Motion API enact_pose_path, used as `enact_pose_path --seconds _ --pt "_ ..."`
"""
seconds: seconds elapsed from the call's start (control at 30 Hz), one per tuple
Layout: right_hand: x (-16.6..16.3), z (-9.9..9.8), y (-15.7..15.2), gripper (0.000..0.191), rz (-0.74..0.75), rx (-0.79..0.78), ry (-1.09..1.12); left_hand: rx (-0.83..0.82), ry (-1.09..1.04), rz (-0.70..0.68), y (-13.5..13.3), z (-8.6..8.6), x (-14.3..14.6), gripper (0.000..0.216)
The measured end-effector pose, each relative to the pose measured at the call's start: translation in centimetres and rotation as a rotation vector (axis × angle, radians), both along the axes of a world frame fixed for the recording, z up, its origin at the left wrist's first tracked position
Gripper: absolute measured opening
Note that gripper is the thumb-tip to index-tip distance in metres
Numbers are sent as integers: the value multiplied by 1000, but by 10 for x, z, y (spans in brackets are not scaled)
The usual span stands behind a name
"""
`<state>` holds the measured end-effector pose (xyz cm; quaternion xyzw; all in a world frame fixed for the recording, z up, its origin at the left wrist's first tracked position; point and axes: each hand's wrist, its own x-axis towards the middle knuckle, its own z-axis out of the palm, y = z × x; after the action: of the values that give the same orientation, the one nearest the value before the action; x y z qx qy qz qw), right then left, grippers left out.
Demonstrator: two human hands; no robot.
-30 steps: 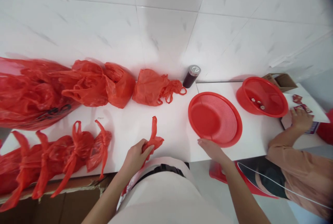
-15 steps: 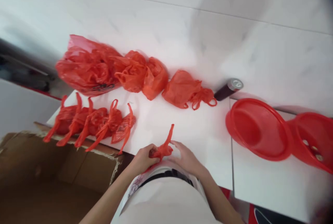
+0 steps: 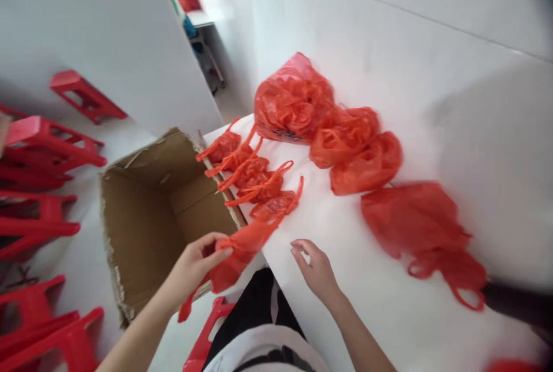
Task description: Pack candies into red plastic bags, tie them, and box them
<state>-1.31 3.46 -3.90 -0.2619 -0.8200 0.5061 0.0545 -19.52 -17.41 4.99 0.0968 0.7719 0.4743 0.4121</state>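
My left hand (image 3: 207, 258) pinches a knotted red plastic bag (image 3: 235, 259), which hangs partly over the table edge beside the cardboard box. My right hand (image 3: 317, 268) is empty over the white table, fingers apart and slightly curled. Just beyond the held bag lies a row of several tied red plastic bags (image 3: 254, 179), their handles sticking out, along the edge nearest the box. What is inside the bags cannot be made out.
An open cardboard box (image 3: 142, 216) stands at the left against the table (image 3: 345, 326). Larger red bags (image 3: 296, 101) line the wall, with a loose red bag (image 3: 415, 216) and a dark can (image 3: 518, 300) further right. Red stools (image 3: 38, 211) fill the far left.
The view has swung left, bringing the whole box and the stools in. My left hand has carried the knotted bag left toward the row and box; my right hand is now apart from it.
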Motion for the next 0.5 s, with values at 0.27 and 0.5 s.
enact_pose_path --seconds 0.27,0.5 --pt "-111 -53 -47 52 574 214 128 -249 362 307 -83 -77 -123 45" --pt "-100 -154 -58 62 556 371 310 -543 438 313 -90 -213 -258 21"
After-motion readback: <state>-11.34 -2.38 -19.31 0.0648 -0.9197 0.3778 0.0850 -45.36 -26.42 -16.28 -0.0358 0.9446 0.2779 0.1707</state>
